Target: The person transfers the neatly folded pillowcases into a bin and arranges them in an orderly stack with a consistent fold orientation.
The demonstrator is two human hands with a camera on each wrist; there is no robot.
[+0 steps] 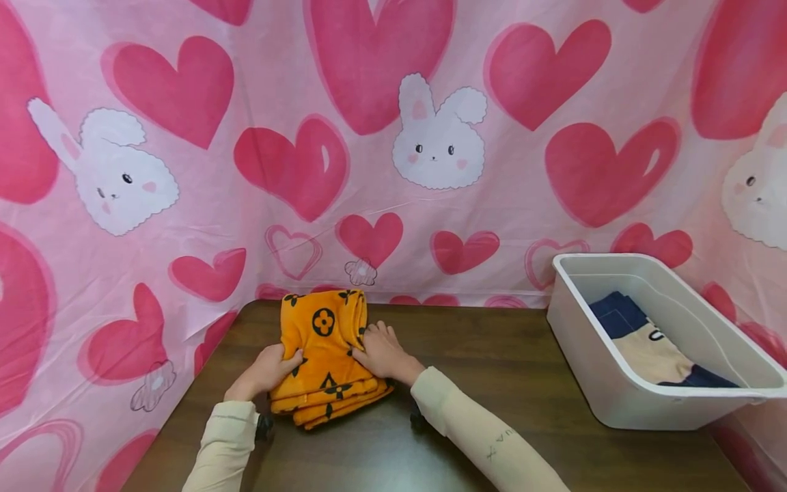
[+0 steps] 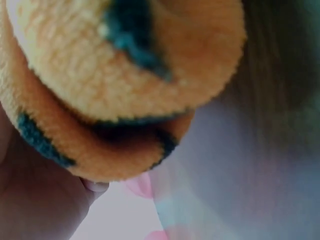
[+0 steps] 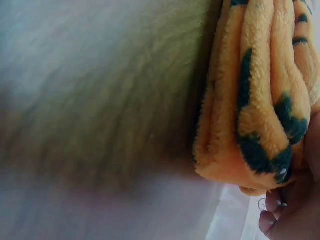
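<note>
A folded orange fleece cloth [image 1: 320, 342] with dark flower-like marks lies on the table at centre left in the head view. My left hand [image 1: 270, 369] grips its left side, thumb on top and the other fingers mostly hidden by the cloth. On the opposite side, my right hand [image 1: 384, 352] holds the edge, with the thumb over the upper layer. Thick rolled layers of the fleece [image 2: 130, 85] fill much of the left wrist view. The right wrist view shows several stacked folds [image 3: 255, 100] beside my fingers [image 3: 272, 220].
A brown wooden table [image 1: 467, 383] lies under the cloth. At the right stands a light grey plastic bin [image 1: 590, 362] holding a navy and beige folded garment [image 1: 652, 348]. Behind the table hangs a pink curtain [image 1: 516, 205] printed with hearts and rabbits.
</note>
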